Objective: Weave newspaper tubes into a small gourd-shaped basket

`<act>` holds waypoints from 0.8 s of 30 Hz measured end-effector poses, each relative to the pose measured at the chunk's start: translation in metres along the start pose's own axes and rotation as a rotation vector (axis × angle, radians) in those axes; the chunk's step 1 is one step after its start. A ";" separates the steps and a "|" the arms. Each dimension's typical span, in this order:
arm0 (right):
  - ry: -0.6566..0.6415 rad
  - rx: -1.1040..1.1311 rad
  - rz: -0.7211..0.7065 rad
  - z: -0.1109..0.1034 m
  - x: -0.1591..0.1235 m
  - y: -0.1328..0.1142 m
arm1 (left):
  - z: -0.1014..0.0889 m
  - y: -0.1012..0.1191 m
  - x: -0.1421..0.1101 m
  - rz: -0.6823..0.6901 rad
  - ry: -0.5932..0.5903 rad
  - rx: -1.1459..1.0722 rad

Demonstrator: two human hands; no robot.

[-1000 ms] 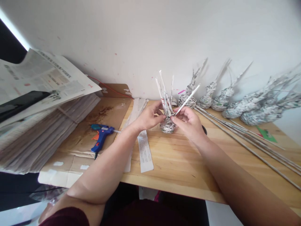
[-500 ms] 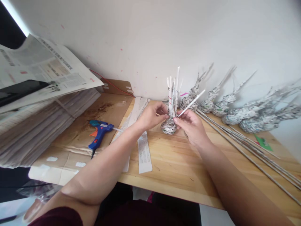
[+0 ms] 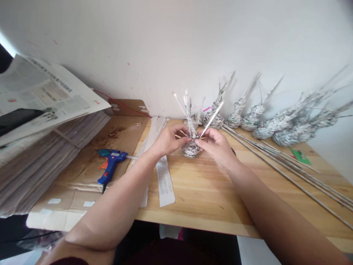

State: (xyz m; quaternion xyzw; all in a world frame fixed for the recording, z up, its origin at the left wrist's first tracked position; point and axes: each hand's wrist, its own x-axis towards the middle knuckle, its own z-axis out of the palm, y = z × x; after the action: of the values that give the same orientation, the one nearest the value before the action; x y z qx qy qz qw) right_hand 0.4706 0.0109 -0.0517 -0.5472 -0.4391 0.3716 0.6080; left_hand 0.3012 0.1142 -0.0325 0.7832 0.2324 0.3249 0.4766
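A small round vase-like piece woven from rolled newspaper (image 3: 190, 149) stands on the wooden table, with several white paper tubes sticking up from its neck. My left hand (image 3: 172, 139) closes on the neck from the left, thumb pressed against the weave. On the other side my right hand (image 3: 213, 144) pinches the base of a white paper tube (image 3: 212, 118) that slants up to the right. My fingers partly cover the neck.
Several similar woven pieces (image 3: 254, 117) line the wall. Long paper tubes (image 3: 278, 162) lie at right. A blue glue gun (image 3: 112, 165) rests on cardboard (image 3: 82, 173) beside stacked newspapers (image 3: 52, 154). Cut paper strips (image 3: 165, 182) lie left of centre, and a green card (image 3: 301, 156) at right.
The camera view has shifted a little. The woven piece has turned or tilted slightly, and its upright tubes now fan apart differently. Both hands keep their grip at its neck.
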 end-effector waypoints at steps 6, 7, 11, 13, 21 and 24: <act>-0.001 -0.069 -0.008 0.001 -0.002 -0.002 | 0.002 0.001 -0.001 0.041 0.003 0.022; 0.003 -0.065 -0.007 0.002 -0.002 -0.002 | 0.002 0.000 -0.001 0.052 0.005 0.022; 0.019 -0.064 -0.027 0.004 -0.002 0.002 | 0.003 0.000 -0.002 0.086 0.016 0.045; 0.007 -0.080 -0.047 0.002 0.000 0.002 | 0.002 0.000 -0.002 0.086 0.022 0.074; -0.159 -0.053 -0.071 -0.014 0.007 0.000 | -0.004 -0.001 0.000 0.054 -0.008 0.136; -0.110 -0.135 -0.144 -0.016 0.008 0.004 | -0.005 -0.001 0.000 0.055 -0.006 0.138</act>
State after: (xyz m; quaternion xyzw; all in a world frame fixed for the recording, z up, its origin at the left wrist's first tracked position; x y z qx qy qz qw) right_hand 0.4888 0.0138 -0.0547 -0.5327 -0.5339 0.3262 0.5699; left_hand 0.2975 0.1176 -0.0314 0.8211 0.2312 0.3186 0.4132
